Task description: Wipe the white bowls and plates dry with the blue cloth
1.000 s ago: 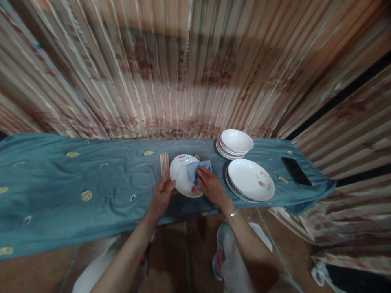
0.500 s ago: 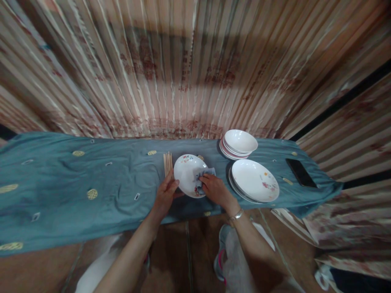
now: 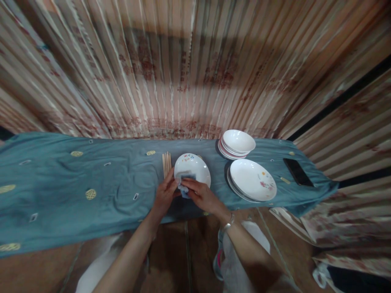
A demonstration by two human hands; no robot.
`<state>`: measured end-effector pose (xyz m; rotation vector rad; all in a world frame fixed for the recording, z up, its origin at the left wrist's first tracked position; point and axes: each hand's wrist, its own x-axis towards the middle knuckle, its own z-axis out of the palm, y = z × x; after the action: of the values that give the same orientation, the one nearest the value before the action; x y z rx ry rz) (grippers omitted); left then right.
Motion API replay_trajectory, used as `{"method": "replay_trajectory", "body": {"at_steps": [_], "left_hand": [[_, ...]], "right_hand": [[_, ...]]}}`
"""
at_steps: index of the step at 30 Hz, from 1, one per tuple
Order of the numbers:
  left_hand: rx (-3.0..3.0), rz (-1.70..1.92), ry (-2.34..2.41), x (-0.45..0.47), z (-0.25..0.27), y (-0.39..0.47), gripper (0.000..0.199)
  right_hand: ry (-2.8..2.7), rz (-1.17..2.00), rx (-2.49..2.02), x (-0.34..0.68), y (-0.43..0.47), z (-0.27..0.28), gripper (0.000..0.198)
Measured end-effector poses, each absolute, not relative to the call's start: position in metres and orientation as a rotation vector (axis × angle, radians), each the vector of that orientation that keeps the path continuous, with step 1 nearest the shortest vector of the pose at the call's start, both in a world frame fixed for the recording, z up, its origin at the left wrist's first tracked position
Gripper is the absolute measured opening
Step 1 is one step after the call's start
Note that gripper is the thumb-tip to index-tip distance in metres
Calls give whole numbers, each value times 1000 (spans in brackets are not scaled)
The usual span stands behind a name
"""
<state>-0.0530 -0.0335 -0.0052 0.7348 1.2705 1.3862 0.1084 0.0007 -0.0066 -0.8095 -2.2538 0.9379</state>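
A white plate with a floral pattern (image 3: 195, 166) is tilted toward me just above the cloth-covered table. My left hand (image 3: 165, 193) grips its left edge, thumb on the rim and fingers underneath. My right hand (image 3: 201, 195) is closed on a bluish-grey cloth (image 3: 185, 191), pressed against the plate's near-left part, close to my left thumb. Part of the cloth is blurred by motion. Several wooden chopsticks (image 3: 166, 163) lie side by side just beyond my left hand.
Right of the plate stand a stack of white bowls (image 3: 239, 140) and, nearer, a stack of larger floral plates (image 3: 253, 179). A black phone (image 3: 297, 171) lies farther right. The teal tablecloth (image 3: 61, 191) covers the long table; a pleated curtain (image 3: 171, 81) hangs behind it.
My right hand has moved the cloth from the plate's right side to its near-left part. My left hand keeps its grip on the plate; the view has shifted slightly.
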Motion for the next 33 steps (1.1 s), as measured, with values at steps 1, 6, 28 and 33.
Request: {"method": "replay_trajectory", "body": {"at_steps": [1, 6, 28, 33], "left_hand": [[746, 1386, 1269, -53, -4, -34, 65], [771, 1375, 1234, -52, -2, -33, 66], [746, 1365, 1160, -46, -7, -35, 78], [771, 1338, 1172, -47, -6, -34, 78]], "right_hand": [[-2239, 943, -808, 105, 2, -8, 47], [-2216, 903, -813, 93, 12, -16, 54], [-2269, 370, -1223, 100, 42, -30, 58], [-2401, 229, -1402, 116, 34, -27, 53]]}}
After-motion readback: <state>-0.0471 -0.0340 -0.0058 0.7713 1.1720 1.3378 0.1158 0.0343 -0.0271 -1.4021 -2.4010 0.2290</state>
